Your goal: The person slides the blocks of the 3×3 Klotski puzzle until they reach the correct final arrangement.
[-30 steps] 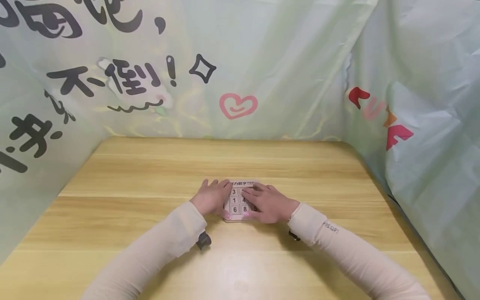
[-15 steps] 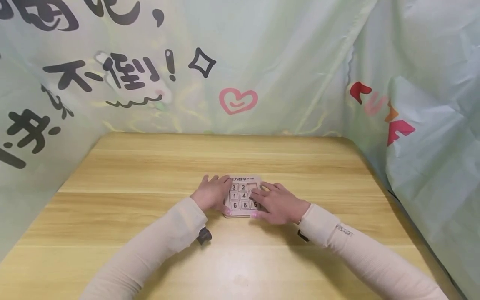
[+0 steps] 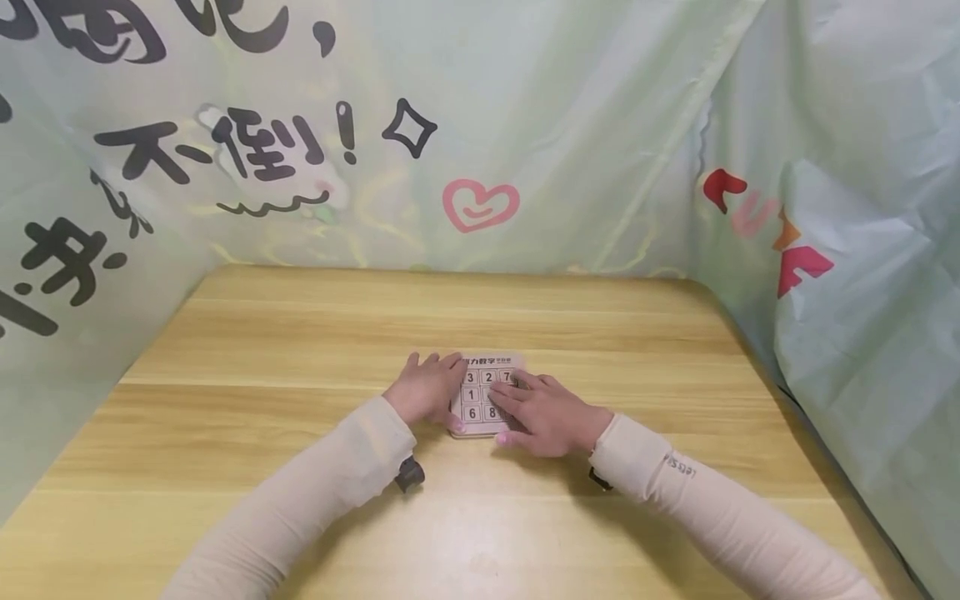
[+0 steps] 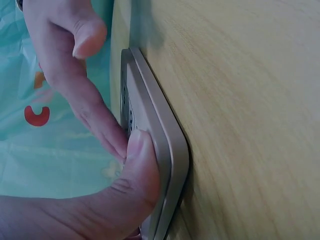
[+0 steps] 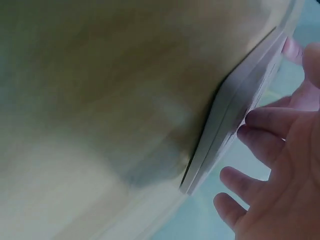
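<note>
Both sleeves (image 3: 294, 498) are cream — the right bears lettering (image 3: 680, 467)

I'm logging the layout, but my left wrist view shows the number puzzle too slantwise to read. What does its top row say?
Observer: In the head view, the top row of the number puzzle reads 3, 2, 7 from left to right.
Operator: And the row below?
Observer: Only its leftmost tile reads clearly, a 1; the right hand lies over much of the rest.
Operator: Are all of that hand's fingers on the puzzle?
Observer: No, the right wrist view shows two fingertips clear of it.
</note>
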The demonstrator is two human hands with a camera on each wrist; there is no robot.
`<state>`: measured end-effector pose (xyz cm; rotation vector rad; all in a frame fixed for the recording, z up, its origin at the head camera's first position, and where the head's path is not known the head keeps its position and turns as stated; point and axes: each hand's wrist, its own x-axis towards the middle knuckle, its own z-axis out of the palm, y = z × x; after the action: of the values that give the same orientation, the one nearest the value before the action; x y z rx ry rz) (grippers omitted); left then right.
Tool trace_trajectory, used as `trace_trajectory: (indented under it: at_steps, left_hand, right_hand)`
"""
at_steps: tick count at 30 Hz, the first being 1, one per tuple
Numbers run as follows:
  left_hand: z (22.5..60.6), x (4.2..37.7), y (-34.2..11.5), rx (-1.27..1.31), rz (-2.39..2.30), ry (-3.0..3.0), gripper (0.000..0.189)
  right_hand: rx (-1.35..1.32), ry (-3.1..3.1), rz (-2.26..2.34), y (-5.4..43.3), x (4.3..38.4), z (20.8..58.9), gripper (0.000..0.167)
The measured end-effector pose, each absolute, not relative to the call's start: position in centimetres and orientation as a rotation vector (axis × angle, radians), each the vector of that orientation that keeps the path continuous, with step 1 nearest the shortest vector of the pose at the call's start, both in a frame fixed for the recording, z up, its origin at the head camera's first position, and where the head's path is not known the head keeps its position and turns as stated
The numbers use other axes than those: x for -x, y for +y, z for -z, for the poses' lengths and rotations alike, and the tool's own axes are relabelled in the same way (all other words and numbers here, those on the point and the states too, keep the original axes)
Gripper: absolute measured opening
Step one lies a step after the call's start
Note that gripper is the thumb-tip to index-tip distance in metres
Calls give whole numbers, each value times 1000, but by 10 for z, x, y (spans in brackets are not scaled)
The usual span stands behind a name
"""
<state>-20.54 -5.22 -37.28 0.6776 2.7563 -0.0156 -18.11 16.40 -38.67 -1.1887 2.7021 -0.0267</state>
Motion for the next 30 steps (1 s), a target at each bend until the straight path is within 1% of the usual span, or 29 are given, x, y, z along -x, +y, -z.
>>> trace_trajectory:
  at_steps: [4,15,23,30]
  left_hand:
    - [373,206,-52,-675,11,2756,105]
    - [375,208,-52,-659,-12,2744,106]
    - [374,208,-53,-661,-11,2743,106]
    - [374,209,-52,-651,-2,2749,105]
  right_hand:
    - [1224,2704,27,165,178,386,69]
    - [1136,2750,63,180,179,380,63]
    - [1271,2713,50,154,180,382,67]
    - [1275,2704,7,143,183,384,65]
